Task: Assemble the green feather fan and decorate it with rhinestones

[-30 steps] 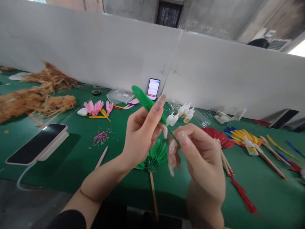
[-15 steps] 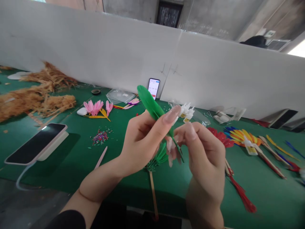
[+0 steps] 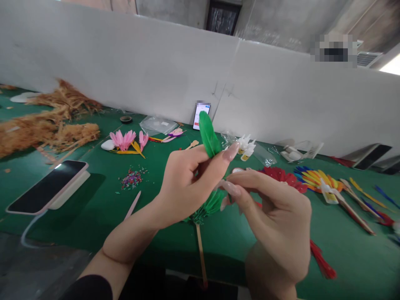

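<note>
A green feather (image 3: pixel 208 132) points upward from my left hand (image 3: pixel 190 187), whose thumb and fingers are closed round its middle. My right hand (image 3: pixel 275 212) pinches the feather's lower end, just right of and below the left hand; the fingertips cover most of that end. Beneath both hands a green feather fan (image 3: pixel 204 211) lies on the table, partly hidden by them. Its thin wooden handle (image 3: pixel 201 252) runs toward the near edge.
Pink feathers (image 3: pixel 123 141), colored bits (image 3: pixel 133 178) and a phone (image 3: pixel 48 187) lie on the left. Small glue bottles (image 3: pixel 246 149) stand behind my hands. On the right are a red feather fan (image 3: pixel 281 177) and a multicolored one (image 3: pixel 318 178). A white partition (image 3: pixel 140 66) bounds the back.
The feather now stands more upright and has shifted right. My right hand has turned and moved its pinch onto the feather's lower end, covering the stem that showed before.
</note>
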The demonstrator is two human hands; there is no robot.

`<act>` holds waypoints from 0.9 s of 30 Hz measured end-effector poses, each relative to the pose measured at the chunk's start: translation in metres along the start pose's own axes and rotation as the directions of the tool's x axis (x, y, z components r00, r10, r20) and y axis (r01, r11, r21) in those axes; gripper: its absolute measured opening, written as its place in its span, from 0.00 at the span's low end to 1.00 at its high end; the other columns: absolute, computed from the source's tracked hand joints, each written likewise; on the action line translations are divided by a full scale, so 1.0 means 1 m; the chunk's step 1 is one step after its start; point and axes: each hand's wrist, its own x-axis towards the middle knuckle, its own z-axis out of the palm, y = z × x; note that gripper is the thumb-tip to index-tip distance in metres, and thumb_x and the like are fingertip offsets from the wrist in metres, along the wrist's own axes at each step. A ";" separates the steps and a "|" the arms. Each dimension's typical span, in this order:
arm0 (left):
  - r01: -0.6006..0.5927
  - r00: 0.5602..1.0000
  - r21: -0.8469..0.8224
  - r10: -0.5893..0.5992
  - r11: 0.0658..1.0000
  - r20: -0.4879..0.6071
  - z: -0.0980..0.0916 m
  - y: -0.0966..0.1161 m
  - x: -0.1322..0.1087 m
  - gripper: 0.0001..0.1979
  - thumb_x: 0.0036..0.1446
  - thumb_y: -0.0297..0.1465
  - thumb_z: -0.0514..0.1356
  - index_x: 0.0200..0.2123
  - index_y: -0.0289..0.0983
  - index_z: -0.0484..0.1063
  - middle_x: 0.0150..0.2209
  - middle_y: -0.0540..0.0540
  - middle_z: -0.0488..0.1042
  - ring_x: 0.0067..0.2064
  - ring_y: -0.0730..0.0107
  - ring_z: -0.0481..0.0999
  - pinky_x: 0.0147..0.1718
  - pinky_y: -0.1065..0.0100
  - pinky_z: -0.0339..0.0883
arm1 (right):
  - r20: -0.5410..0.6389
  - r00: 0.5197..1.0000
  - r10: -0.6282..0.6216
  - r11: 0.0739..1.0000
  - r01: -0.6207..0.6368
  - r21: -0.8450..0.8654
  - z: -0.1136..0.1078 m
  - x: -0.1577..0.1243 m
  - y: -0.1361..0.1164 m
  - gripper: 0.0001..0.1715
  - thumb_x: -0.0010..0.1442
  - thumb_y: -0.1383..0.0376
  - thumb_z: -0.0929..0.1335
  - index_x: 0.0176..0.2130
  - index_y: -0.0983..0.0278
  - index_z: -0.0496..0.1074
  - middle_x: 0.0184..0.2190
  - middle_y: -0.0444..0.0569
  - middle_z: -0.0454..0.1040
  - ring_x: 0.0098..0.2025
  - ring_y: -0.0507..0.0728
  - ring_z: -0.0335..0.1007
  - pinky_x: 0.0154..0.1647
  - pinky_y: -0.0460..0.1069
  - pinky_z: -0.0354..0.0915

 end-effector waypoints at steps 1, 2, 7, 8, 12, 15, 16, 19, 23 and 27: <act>-0.009 1.000 0.017 0.009 1.000 0.002 0.000 -0.001 0.000 0.26 0.63 0.31 0.58 0.15 0.35 0.52 0.15 0.56 0.48 0.18 0.81 0.48 0.17 0.69 0.43 | -0.004 1.000 -0.008 1.000 0.008 -0.016 0.001 0.001 0.000 0.05 0.59 0.69 0.71 0.30 0.61 0.74 0.25 0.40 0.76 0.22 0.48 0.69 0.21 0.43 0.66; -0.020 1.000 0.037 0.020 0.999 0.013 0.000 -0.001 0.001 0.27 0.63 0.32 0.58 0.15 0.35 0.51 0.16 0.55 0.48 0.18 0.81 0.48 0.17 0.69 0.43 | -0.008 1.000 -0.014 0.999 0.014 -0.042 0.001 0.001 0.000 0.06 0.58 0.70 0.71 0.30 0.61 0.74 0.24 0.40 0.76 0.22 0.48 0.68 0.21 0.43 0.66; -0.039 0.985 0.151 0.013 0.988 0.170 -0.003 -0.005 0.007 0.25 0.63 0.33 0.57 0.16 0.35 0.52 0.16 0.56 0.47 0.18 0.80 0.47 0.17 0.70 0.43 | 0.068 0.998 -0.013 0.972 0.028 -0.234 0.000 0.002 0.005 0.07 0.56 0.71 0.72 0.28 0.62 0.73 0.23 0.39 0.75 0.20 0.47 0.63 0.19 0.43 0.61; -0.053 0.979 0.165 0.019 0.985 0.202 -0.003 -0.006 0.008 0.25 0.63 0.32 0.57 0.16 0.36 0.53 0.16 0.56 0.48 0.19 0.80 0.47 0.17 0.71 0.43 | 0.094 0.995 -0.024 0.961 0.049 -0.271 0.000 0.003 0.007 0.07 0.57 0.71 0.71 0.28 0.62 0.72 0.23 0.39 0.74 0.20 0.47 0.62 0.19 0.43 0.60; -0.086 0.968 0.190 0.038 0.978 0.247 -0.006 -0.012 0.012 0.25 0.62 0.32 0.58 0.16 0.36 0.52 0.17 0.55 0.49 0.20 0.80 0.49 0.18 0.71 0.45 | 0.154 0.983 -0.096 0.936 0.142 -0.323 0.001 0.003 0.015 0.10 0.62 0.70 0.67 0.28 0.63 0.69 0.23 0.40 0.70 0.22 0.47 0.61 0.21 0.44 0.58; -0.026 0.977 0.196 -0.017 0.980 0.213 -0.010 -0.014 0.013 0.25 0.63 0.38 0.57 0.15 0.36 0.55 0.17 0.55 0.51 0.20 0.79 0.51 0.18 0.71 0.46 | 0.150 0.980 -0.131 0.944 0.170 -0.284 0.006 0.004 0.018 0.12 0.64 0.70 0.65 0.28 0.63 0.65 0.25 0.39 0.68 0.22 0.46 0.60 0.23 0.44 0.57; -0.007 0.978 0.179 -0.030 0.984 0.205 -0.011 -0.014 0.013 0.26 0.63 0.39 0.57 0.15 0.36 0.56 0.17 0.54 0.51 0.20 0.78 0.52 0.18 0.71 0.46 | 0.149 0.979 -0.142 0.946 0.179 -0.271 0.007 0.003 0.018 0.12 0.65 0.70 0.65 0.28 0.63 0.64 0.25 0.39 0.67 0.23 0.46 0.60 0.23 0.44 0.57; 0.059 0.976 0.092 -0.076 0.994 0.204 -0.014 -0.014 0.013 0.27 0.63 0.41 0.57 0.15 0.36 0.55 0.15 0.55 0.51 0.19 0.79 0.53 0.17 0.70 0.46 | 0.140 0.975 -0.172 0.952 0.201 -0.233 0.010 0.002 0.016 0.12 0.65 0.71 0.64 0.29 0.62 0.63 0.25 0.39 0.66 0.25 0.47 0.61 0.24 0.44 0.58; 0.152 0.966 -0.018 -0.145 0.988 0.213 -0.014 -0.011 0.013 0.27 0.62 0.40 0.58 0.14 0.36 0.53 0.14 0.55 0.51 0.17 0.80 0.50 0.15 0.72 0.46 | 0.087 0.977 -0.193 0.961 0.206 -0.183 0.012 0.000 0.014 0.11 0.65 0.71 0.64 0.31 0.61 0.63 0.25 0.39 0.64 0.25 0.47 0.60 0.25 0.44 0.58; 0.195 0.971 -0.109 -0.176 0.975 0.161 -0.009 -0.006 0.011 0.27 0.62 0.38 0.59 0.13 0.36 0.55 0.13 0.55 0.53 0.15 0.82 0.49 0.13 0.73 0.45 | 0.007 0.978 -0.210 0.967 0.209 -0.149 0.017 0.000 0.013 0.12 0.64 0.73 0.63 0.30 0.61 0.62 0.24 0.40 0.65 0.25 0.48 0.61 0.24 0.44 0.60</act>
